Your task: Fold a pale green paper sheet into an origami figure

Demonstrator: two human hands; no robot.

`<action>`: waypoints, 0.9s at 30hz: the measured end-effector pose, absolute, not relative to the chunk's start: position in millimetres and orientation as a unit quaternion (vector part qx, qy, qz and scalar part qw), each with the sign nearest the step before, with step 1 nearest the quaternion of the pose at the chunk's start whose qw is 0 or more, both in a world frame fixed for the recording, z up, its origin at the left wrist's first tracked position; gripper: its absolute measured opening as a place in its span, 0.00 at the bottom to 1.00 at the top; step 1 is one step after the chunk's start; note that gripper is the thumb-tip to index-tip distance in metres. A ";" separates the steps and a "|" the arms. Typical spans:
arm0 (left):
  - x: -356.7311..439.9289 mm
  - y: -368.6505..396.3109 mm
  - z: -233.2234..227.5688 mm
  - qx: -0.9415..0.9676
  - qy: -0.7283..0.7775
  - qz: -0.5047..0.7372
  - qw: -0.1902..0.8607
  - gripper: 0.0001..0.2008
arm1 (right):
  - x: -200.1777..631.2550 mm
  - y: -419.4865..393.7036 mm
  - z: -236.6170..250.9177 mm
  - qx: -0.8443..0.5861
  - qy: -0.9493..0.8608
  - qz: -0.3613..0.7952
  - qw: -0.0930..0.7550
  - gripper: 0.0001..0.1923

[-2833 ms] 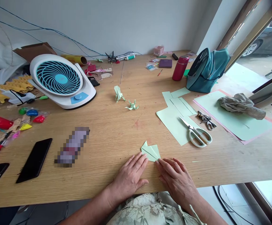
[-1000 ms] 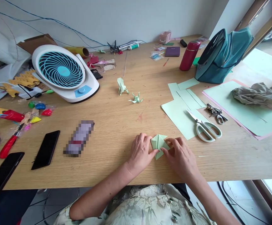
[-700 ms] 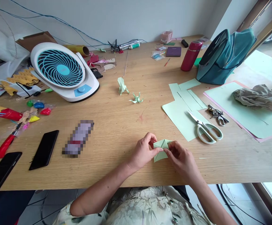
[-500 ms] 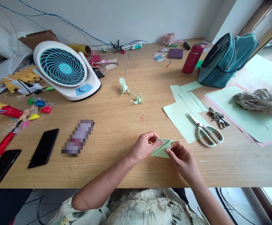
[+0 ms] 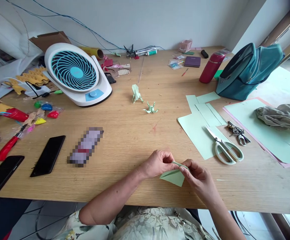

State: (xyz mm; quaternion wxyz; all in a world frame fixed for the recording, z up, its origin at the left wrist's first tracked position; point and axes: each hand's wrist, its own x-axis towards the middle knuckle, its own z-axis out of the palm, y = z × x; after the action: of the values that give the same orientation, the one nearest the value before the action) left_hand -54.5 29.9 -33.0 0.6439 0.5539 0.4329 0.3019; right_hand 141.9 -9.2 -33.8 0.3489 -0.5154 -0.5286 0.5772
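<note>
Between my hands is a folded piece of light green paper (image 5: pixel 174 177), held just above the table near its front edge. My left hand (image 5: pixel 158 164) pinches its upper left edge between thumb and fingers. On the right, my right hand (image 5: pixel 196 174) grips the upper right corner, thumb in front and fingers curled behind. A pointed flap hangs below the thumbs, and fingers hide part of the upper edge. Farther back stand two folded green paper figures, a taller one (image 5: pixel 136 93) and a smaller spiky one (image 5: pixel 151 107).
White-handled scissors (image 5: pixel 225 150) lie on green sheets (image 5: pixel 192 133) to the right, beside keys (image 5: pixel 238 133). A teal bag (image 5: pixel 245 75) and red bottle (image 5: pixel 212 67) stand behind. At left are a fan (image 5: pixel 76 75), phones (image 5: pixel 48 155) and a red-handled tool (image 5: pixel 8 146).
The paper has tilted in my hands, so its flap now points down toward me. Both hands sit slightly lower and closer together at its top edge. The whole view has shifted a little.
</note>
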 end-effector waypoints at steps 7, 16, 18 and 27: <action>-53.4 29.5 -37.0 0.525 0.425 0.324 0.662 0.24 | 144.4 -6.6 -37.2 -0.503 -0.527 0.600 0.332 0.19; -53.7 30.5 -37.1 0.533 0.452 0.336 0.631 0.21 | 136.7 -3.5 -30.3 -0.544 -0.403 0.595 0.433 0.20; -54.8 30.4 -34.1 0.531 0.458 0.332 0.631 0.21 | 136.5 -3.6 -30.7 -0.547 -0.392 0.587 0.451 0.19; -57.8 28.5 -33.6 0.567 0.493 0.327 0.574 0.15 | 136.1 -1.9 -38.6 -0.543 -0.413 0.553 0.479 0.16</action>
State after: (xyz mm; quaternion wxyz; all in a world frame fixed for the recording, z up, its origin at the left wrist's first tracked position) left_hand -57.8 28.5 -33.6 0.5736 0.5668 0.4928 0.3269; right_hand 136.1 -1.9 -38.6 0.4792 -0.5428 -0.4125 0.5528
